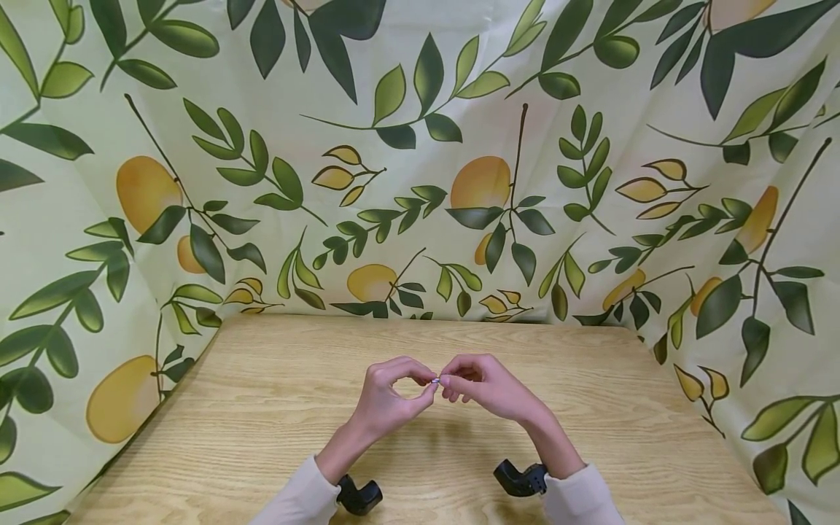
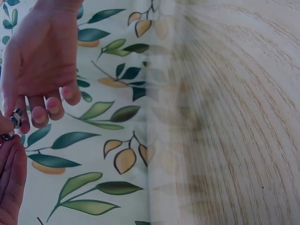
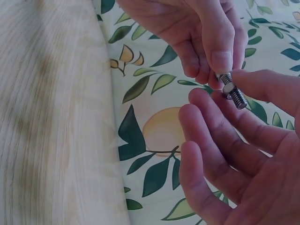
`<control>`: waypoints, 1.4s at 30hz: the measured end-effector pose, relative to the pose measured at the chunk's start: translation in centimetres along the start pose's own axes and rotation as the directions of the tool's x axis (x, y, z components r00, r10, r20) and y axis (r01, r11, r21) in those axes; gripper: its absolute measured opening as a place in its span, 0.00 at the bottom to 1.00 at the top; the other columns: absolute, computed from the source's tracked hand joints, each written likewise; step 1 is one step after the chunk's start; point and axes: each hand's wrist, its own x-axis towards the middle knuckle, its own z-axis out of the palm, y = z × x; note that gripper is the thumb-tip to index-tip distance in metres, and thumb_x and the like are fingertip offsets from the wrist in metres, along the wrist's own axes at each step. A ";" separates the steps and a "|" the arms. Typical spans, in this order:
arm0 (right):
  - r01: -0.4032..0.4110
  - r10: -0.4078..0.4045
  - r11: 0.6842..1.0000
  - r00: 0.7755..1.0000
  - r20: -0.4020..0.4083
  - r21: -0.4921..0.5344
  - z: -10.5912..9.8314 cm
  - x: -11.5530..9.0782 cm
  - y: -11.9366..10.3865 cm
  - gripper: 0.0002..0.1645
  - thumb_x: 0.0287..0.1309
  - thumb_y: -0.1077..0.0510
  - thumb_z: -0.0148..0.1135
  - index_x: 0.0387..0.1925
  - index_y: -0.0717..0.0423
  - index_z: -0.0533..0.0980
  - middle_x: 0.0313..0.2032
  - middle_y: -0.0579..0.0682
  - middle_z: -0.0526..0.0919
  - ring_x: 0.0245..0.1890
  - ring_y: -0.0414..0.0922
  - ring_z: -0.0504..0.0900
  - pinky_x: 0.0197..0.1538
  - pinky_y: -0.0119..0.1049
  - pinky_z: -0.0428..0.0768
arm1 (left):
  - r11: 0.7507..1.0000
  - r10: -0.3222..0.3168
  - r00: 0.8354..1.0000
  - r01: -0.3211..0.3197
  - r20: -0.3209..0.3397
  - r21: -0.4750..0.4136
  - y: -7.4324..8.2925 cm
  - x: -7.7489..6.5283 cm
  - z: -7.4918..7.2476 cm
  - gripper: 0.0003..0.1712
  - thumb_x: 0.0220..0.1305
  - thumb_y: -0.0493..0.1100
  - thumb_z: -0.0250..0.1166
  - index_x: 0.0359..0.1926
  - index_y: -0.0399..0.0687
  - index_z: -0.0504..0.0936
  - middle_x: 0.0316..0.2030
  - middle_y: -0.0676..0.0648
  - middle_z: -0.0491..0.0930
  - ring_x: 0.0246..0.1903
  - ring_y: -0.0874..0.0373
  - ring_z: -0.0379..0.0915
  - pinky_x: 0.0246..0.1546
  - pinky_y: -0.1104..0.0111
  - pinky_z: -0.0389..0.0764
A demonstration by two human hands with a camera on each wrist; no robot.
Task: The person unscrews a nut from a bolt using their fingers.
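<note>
A small threaded metal bolt (image 3: pixel 239 100) with a hex nut (image 3: pixel 228 89) around its shank is held between both hands, above the table. My left hand (image 1: pixel 383 399) pinches one end of the bolt between thumb and fingertips, which hide that end. From the other side, my right hand (image 1: pixel 491 385) pinches at the nut with thumb and index finger; its other fingers are loosely bent. The bolt's free threaded end points toward the right palm in the right wrist view. In the head view the metal piece (image 1: pixel 435 380) is only a tiny glint between the fingertips.
Under the hands lies a light wood-grain table (image 1: pixel 295 350). A cloth (image 1: pixel 407 204) printed with leaves and orange fruit hangs behind it and along both sides. Black wrist devices (image 1: pixel 359 497) sit at both sleeve cuffs.
</note>
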 end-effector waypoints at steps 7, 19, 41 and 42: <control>0.003 -0.003 1.000 1.000 -0.006 0.007 0.1 0.1 -0.1 0.10 0.67 0.57 0.66 0.46 0.57 0.81 0.37 0.52 0.86 0.36 0.45 0.84 0.40 0.35 0.85 | 1.000 -0.020 1.000 0.020 0.009 -0.005 0.0 0.0 0.0 0.12 0.50 0.27 0.74 0.34 0.46 0.89 0.30 0.48 0.90 0.29 0.59 0.85 0.36 0.74 0.87; -0.003 0.003 1.000 1.000 0.013 -0.002 0.1 0.2 0.1 0.11 0.71 0.54 0.63 0.46 0.57 0.81 0.37 0.52 0.87 0.37 0.48 0.85 0.40 0.36 0.85 | 0.999 -0.036 0.999 0.036 0.004 -0.001 0.0 -0.1 0.0 0.13 0.49 0.27 0.75 0.34 0.46 0.89 0.30 0.48 0.90 0.29 0.59 0.85 0.35 0.74 0.87; -0.014 0.013 1.000 0.999 0.040 0.021 0.0 0.1 0.2 0.11 0.71 0.54 0.63 0.47 0.57 0.80 0.35 0.52 0.86 0.34 0.48 0.85 0.39 0.38 0.86 | 1.000 -0.005 1.000 0.005 0.003 0.006 0.0 0.0 -0.1 0.12 0.49 0.27 0.75 0.34 0.45 0.89 0.29 0.47 0.90 0.28 0.58 0.85 0.35 0.74 0.87; -0.015 0.014 1.000 0.999 0.050 0.021 0.0 0.1 0.2 0.11 0.72 0.54 0.61 0.47 0.57 0.80 0.34 0.52 0.86 0.34 0.48 0.85 0.39 0.37 0.85 | 1.000 -0.007 1.000 0.007 0.004 0.008 0.0 0.0 -0.2 0.12 0.49 0.27 0.75 0.34 0.45 0.89 0.29 0.47 0.90 0.28 0.58 0.85 0.35 0.73 0.87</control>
